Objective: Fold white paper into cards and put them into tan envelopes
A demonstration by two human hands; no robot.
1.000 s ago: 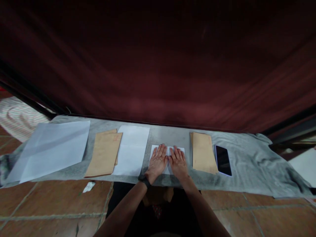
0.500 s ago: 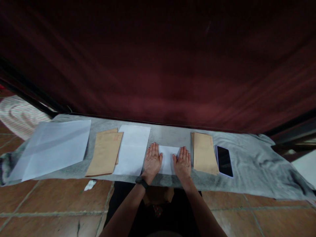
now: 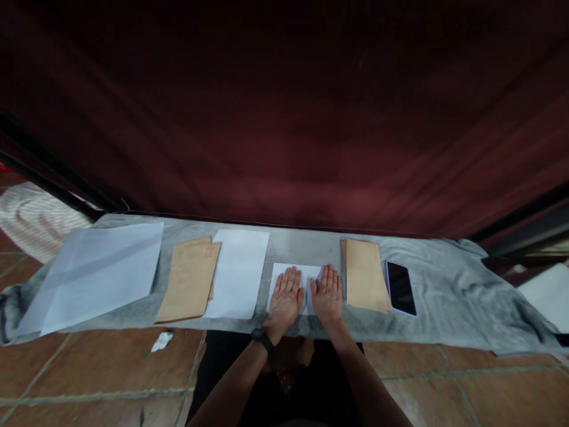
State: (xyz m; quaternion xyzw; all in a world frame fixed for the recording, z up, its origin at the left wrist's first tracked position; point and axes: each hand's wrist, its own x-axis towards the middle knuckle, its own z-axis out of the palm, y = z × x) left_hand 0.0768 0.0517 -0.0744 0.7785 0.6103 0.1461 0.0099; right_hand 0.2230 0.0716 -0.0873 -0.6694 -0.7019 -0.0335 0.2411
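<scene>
My view is dim, and the upper half of it is filled by a dark red curtain (image 3: 284, 118) that hides whatever lies behind the work surface. Most of the folded white paper (image 3: 310, 273) is covered from where I watch: my left hand (image 3: 285, 301) and right hand (image 3: 328, 296) both lie flat on it, fingers straight and close together, palms down, gripping nothing. Only its far edge, its corners and a narrow strip between the hands show, so I cannot make out any crease. What shows is plain white, small and rectangular. It lies at the middle of the grey cloth (image 3: 444, 296), near the cloth's front edge, between a larger white sheet (image 3: 237, 273) on the left and a stack of brown envelopes (image 3: 365, 274) on the right. A dark-screened phone (image 3: 400, 288) lies just beside that stack. Farther left, a brown envelope (image 3: 189, 281) overlaps another, and a big creased white sheet (image 3: 95, 273) lies beyond. A white sheet at the right edge (image 3: 549, 295) is cut off. A black wristband (image 3: 262, 339) sits on my left wrist.
</scene>
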